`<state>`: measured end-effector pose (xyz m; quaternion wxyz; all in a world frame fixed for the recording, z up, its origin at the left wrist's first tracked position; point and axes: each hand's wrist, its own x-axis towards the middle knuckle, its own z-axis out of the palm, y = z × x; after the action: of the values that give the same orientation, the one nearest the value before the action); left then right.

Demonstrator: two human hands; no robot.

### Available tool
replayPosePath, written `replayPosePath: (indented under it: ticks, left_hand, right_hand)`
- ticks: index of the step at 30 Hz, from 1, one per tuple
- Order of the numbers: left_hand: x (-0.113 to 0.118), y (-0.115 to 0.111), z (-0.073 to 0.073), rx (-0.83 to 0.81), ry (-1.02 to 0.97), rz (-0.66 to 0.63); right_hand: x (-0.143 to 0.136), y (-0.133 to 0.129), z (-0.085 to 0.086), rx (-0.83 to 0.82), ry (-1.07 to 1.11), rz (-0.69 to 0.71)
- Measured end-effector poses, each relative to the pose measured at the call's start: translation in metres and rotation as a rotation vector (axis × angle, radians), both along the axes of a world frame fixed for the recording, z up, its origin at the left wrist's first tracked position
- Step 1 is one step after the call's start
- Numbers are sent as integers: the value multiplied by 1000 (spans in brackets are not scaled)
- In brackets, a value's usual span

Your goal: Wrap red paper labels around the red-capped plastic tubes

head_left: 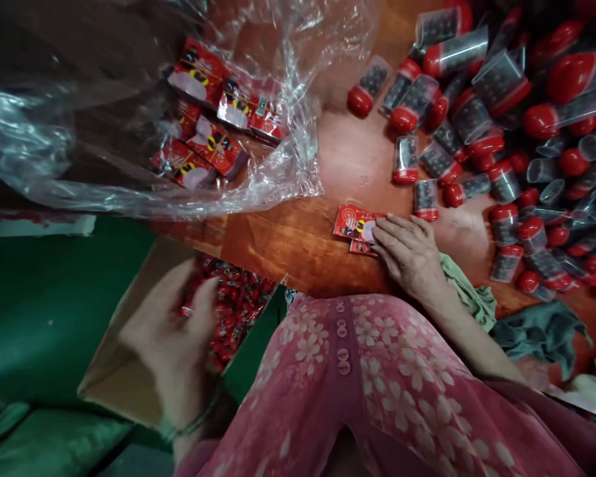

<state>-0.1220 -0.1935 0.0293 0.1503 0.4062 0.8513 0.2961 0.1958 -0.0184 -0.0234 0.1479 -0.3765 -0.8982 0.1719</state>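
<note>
My right hand [407, 248] lies palm down on the brown table [298, 245], its fingers over the right end of some red printed cards [355, 222]. Part of a second card shows beneath the upper one. Blurred by motion, my left hand [173, 331] is over a cardboard box [124, 364] at the lower left, thumb and fingers apart, nothing visible between them. Many small red packaged items [233, 311] fill that box.
Clear capsules with red caps and dark beads [477, 112] are piled at the right. Clear plastic [298, 159] surrounds stacks of red cards [208, 142] at the upper left. Cloths [541, 331] lie at the table's near right edge.
</note>
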Motion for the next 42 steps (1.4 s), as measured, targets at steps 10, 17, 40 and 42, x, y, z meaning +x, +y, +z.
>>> replayPosePath:
  ticks: [10,17,40,42]
  left_hand:
    - [111,145,-50,232,-24,-1073]
    - [116,148,-63,376,253,-1161]
    - [120,152,-55,405,239,-1132]
    - [119,151,-54,357,171,-1151]
  right_hand:
    - [0,-4,-4,195,47,51]
    - [4,-4,17,35,60,70]
    - [-36,119,10,-66,-66,-389]
    - [-27,120,15,-79,13,-359]
